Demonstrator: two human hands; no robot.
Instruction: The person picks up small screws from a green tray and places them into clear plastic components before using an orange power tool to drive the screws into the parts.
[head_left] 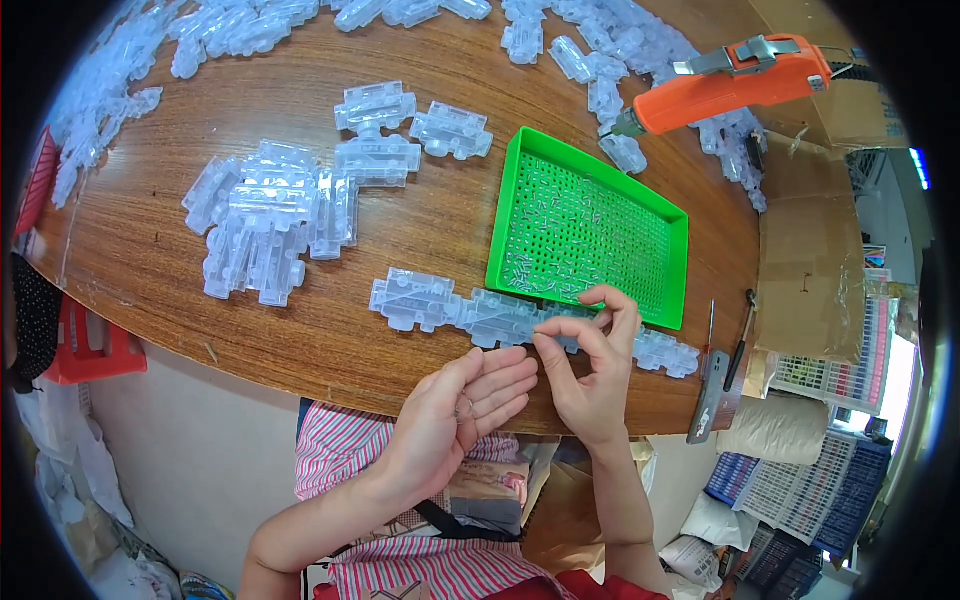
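My left hand [470,400] is palm up with its fingers stretched out, just off the table's near edge. Small shiny bits lie in its palm, too tiny to make out clearly. Beside it, my right hand [590,375] pinches thumb and index fingertip together above a row of clear plastic housings; whatever is between the tips is too small to see. In that row, one housing [415,298] lies at the left end, another [498,318] is nearest my fingertips, and one [667,354] is at the right end. My right hand partly covers the middle of the row.
A green perforated tray [505,215] with small metal screws stands behind the row. An orange electric screwdriver [735,85] hangs over the tray's far right. More clear housings [270,200] are piled at left and along the far edge. Hand tools [710,395] lie at right.
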